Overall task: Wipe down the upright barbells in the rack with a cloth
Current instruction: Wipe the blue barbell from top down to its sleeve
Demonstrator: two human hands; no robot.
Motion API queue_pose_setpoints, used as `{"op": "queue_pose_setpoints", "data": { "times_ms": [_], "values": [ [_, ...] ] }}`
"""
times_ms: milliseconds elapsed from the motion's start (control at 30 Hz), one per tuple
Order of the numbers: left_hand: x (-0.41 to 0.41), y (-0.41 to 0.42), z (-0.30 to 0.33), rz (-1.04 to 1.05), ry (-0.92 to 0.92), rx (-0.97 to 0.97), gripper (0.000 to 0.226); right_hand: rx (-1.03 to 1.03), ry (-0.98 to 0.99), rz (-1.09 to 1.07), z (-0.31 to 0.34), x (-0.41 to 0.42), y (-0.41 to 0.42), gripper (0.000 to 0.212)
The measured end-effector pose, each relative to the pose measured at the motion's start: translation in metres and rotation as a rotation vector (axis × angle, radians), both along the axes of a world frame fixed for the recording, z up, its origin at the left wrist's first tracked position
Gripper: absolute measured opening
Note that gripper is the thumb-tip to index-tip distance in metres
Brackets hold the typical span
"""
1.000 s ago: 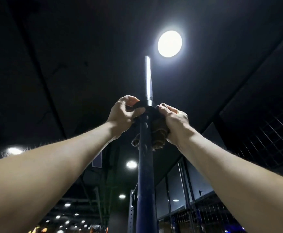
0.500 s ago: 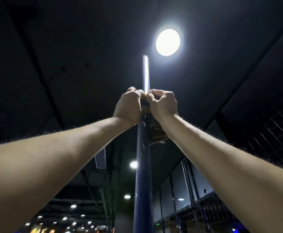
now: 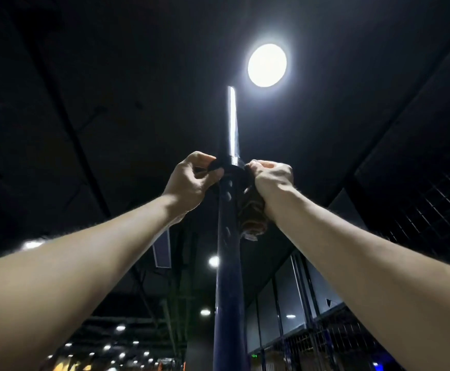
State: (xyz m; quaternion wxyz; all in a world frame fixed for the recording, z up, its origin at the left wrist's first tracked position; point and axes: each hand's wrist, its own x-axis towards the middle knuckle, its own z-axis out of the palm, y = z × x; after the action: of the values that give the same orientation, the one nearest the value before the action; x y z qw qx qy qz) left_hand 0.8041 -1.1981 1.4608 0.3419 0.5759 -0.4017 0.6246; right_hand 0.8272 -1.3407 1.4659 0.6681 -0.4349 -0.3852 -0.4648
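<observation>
I look steeply up along an upright dark blue post [image 3: 229, 277] with a shiny bar end [image 3: 232, 121] rising above it toward the ceiling. A dark cloth [image 3: 250, 210] is looped round the post just below the shiny part, and its brownish end hangs down on the right. My left hand [image 3: 191, 180] pinches the cloth's left end beside the post. My right hand [image 3: 270, 175] grips the cloth's right end, close against the post. Both arms reach up overhead.
A bright round ceiling lamp [image 3: 267, 65] glares just right of the bar top. Wire mesh panels [image 3: 419, 210] and glass-fronted walls [image 3: 285, 303] stand to the right. Smaller ceiling lights dot the dim hall below left.
My hands, pressed together round the post half a second ago, have parted to either side again, drawing the cloth round the post. The hanging cloth end shows more on the right.
</observation>
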Motion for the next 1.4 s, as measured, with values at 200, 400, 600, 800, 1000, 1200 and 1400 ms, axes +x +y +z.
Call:
{"op": "queue_pose_setpoints", "data": {
  "times_ms": [200, 400, 600, 800, 1000, 1200, 1400],
  "values": [
    [-0.024, -0.017, 0.010, 0.616, -0.227, 0.087, 0.016, -0.195, -0.174, -0.661, 0.000, -0.040, 0.016, 0.024],
    [-0.018, -0.011, 0.021, 0.563, -0.171, 0.080, 0.026, -0.021, -0.184, -0.282, 0.003, -0.017, 0.010, 0.016],
    [-0.010, -0.002, 0.018, 0.352, -0.127, 0.035, 0.024, 0.031, 0.036, 0.169, 0.003, 0.006, 0.001, 0.024],
    [-0.011, -0.002, 0.009, 0.227, -0.007, 0.013, 0.022, -0.041, -0.046, -0.226, 0.009, -0.017, -0.002, 0.020],
    [-0.020, -0.014, 0.009, 0.534, -0.126, -0.020, 0.028, -0.142, -0.231, -0.672, 0.005, -0.029, 0.014, 0.028],
    [-0.010, -0.009, 0.012, 0.461, -0.161, -0.033, 0.025, -0.030, -0.106, -0.261, 0.007, -0.004, 0.003, 0.014],
    [-0.014, -0.014, 0.011, 0.446, -0.134, -0.053, 0.030, -0.010, 0.066, -0.132, 0.015, -0.001, 0.002, 0.019]
  ]
}}
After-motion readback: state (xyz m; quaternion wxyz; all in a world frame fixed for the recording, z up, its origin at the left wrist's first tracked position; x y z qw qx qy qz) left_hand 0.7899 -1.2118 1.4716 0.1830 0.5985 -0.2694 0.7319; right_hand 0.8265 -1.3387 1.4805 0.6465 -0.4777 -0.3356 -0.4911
